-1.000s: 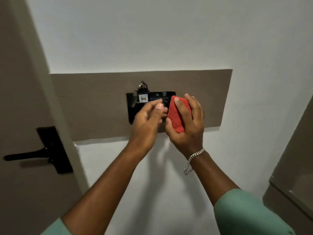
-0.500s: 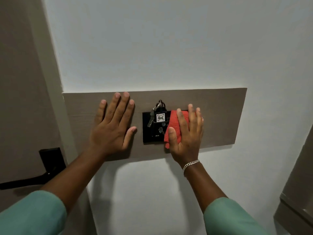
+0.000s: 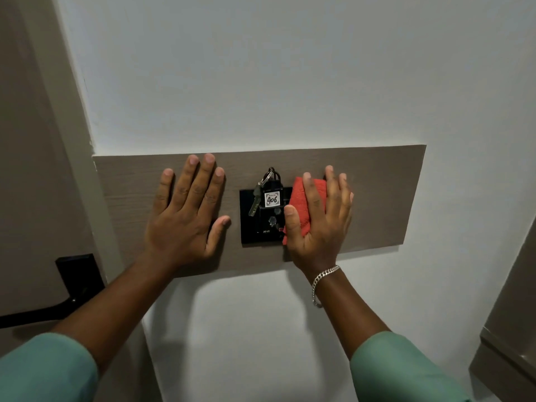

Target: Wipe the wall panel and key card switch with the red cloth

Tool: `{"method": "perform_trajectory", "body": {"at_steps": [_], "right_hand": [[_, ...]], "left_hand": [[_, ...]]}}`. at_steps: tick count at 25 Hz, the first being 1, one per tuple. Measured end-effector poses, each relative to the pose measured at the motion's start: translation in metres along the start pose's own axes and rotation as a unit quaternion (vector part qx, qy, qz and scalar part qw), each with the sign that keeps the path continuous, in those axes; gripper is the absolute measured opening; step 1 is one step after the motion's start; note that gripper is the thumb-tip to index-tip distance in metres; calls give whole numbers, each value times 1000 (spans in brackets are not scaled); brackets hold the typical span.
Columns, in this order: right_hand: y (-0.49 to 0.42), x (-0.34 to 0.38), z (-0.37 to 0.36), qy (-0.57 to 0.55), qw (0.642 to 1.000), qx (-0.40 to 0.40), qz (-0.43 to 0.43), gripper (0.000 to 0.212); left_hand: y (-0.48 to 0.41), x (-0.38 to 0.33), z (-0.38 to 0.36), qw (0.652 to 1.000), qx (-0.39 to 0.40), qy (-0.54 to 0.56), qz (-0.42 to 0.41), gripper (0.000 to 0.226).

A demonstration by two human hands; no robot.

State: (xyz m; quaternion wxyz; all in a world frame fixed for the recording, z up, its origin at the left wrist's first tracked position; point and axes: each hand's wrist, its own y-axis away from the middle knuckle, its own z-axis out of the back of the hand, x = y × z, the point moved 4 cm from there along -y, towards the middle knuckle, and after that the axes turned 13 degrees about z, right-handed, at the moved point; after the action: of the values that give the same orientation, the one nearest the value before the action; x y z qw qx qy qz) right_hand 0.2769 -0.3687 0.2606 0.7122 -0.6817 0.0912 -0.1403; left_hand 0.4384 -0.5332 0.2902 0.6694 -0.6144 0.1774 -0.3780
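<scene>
A long brown wood-grain wall panel (image 3: pixel 383 192) runs across the white wall. At its middle sits the black key card switch (image 3: pixel 255 230), with a key fob tagged 406 and a key (image 3: pixel 271 195) hanging in it. My right hand (image 3: pixel 322 224) presses the folded red cloth (image 3: pixel 301 198) flat over the switch's right edge and the panel beside it. My left hand (image 3: pixel 188 213) lies flat and empty on the panel, fingers spread, just left of the switch.
A door with a black lever handle (image 3: pixel 72 282) stands at the far left, next to the panel's left end. A grey-brown cabinet edge (image 3: pixel 510 329) shows at the lower right. White wall surrounds the panel.
My left hand has left the switch and now lies flat on the panel to its left. The right hand went from holding the cloth off the wall to pressing it against the switch's right side.
</scene>
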Motion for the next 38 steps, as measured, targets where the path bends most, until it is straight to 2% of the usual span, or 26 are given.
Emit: {"method": "perform_trajectory", "body": {"at_steps": [4,8,11,12,16,20,21,24,25,28,30,34,35,38], "right_hand": [[17,-10,6,-3,997,28,78,56],[5,-5,-1,-6,1000,2,1,54],[19,-9,3,-3,994,32,106,54],[21,-15,7,-8,993,35,117,54],[3,-6,-2,-13,1000,-11,5,52],[14,-14,4,1,990,19,142,52],[16,-21,8,-3,990,21,141,52],[4,-15,0,0,1000,-17,12,51],[-1,-8,-4,-1,1000,-27,-4,51],[7,-5,-2,9,995,1,101,51],[20,-16,7,12,993,18,120,52],[-4,-2,-1,2,997,-49,-60,49],[-10,4,-3,4,997,-53,-54,48],[5,-1,2,14,996,-8,91,50]], "left_hand": [[0,0,0,1000,-4,-1,0,77],[-1,-1,1,1000,-3,-3,-1,77],[-1,-1,1,1000,-6,-3,0,77],[-1,-1,1,1000,-7,-5,0,77],[0,-1,0,1000,-7,-11,0,78],[-1,-1,2,1000,-14,-6,-1,78],[-1,-1,2,1000,-17,-9,-3,78],[0,-1,1,1000,-15,-8,-4,78],[0,-2,1,1000,-14,-8,-4,78],[-1,-1,0,1000,-12,-6,-4,78],[-1,0,0,1000,-14,-5,-2,78],[0,-1,-2,1000,-13,-1,-2,78],[0,-1,-2,1000,-13,-1,0,78],[-1,0,-1,1000,-11,-1,-1,78]]}}
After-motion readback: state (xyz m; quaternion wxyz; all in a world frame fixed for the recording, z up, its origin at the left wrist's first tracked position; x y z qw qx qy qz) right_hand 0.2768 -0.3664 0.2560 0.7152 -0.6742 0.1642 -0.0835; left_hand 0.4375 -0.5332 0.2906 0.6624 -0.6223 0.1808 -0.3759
